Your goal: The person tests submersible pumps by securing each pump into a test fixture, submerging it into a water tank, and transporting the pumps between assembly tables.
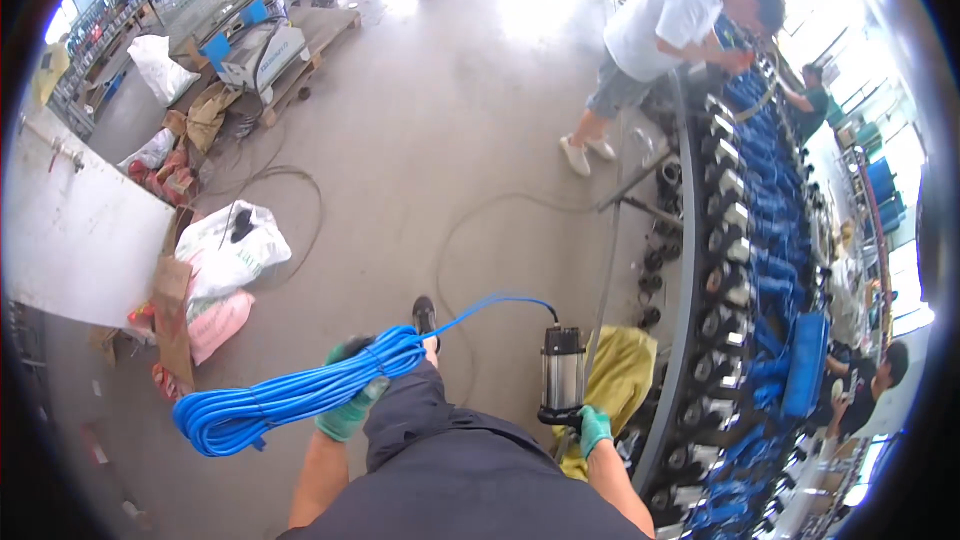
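My left hand, in a green glove, is closed round a long tied coil of blue cable. One end of the cable runs in an arc to the top of a submersible pump with a silver body and black ends. In its green glove, my right hand grips the pump by its black lower end. The pump hangs upright beside a yellow cloth or sack. My fingertips are partly hidden behind the coil and the pump.
At right, a long rack carries rows of pumps and blue cable coils. One person bends over it; others stand beyond. White sacks, a pink sack, a pallet and a hose lie on the floor.
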The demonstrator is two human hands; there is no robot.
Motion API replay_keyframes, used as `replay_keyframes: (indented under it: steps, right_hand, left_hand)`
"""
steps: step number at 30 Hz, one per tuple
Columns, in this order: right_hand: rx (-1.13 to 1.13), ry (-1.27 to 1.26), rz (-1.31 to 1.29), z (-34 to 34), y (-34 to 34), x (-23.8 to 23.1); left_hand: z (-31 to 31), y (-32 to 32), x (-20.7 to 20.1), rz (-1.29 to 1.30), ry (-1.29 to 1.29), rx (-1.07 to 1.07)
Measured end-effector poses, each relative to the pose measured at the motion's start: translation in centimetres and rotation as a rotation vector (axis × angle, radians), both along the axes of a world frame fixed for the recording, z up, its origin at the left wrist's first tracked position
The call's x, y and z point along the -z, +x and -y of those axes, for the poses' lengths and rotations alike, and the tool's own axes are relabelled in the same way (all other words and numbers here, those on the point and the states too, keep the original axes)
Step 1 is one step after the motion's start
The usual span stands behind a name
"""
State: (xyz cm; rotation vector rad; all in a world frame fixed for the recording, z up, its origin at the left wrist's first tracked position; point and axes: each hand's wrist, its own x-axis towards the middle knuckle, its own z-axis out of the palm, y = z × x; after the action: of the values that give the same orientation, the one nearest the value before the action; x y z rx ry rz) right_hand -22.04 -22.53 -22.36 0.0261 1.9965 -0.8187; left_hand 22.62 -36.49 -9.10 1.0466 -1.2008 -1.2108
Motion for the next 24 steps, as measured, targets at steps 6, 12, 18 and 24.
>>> replay_keyframes:
  steps: [6,12,18,24]
  right_hand:
    - [0.129,0.002,0.094,14.6,-1.6,-2.7]
    - [0.214,-0.015,0.054,30.6,-1.6,-2.9]
    - [0.143,-0.010,0.049,50.1,-4.8,0.6]
    - [-0.030,-0.077,0.066,73.8,-8.0,-1.2]
  left_hand:
    - [20.4,-2.0,-3.3,-0.045,-0.014,0.195]
    - [39.1,-5.5,-4.3,-0.168,0.044,0.296]
    - [57.1,-10.1,-3.3,-0.181,-0.070,0.254]
    - [75.2,-13.9,-5.1,-0.084,-0.012,0.217]
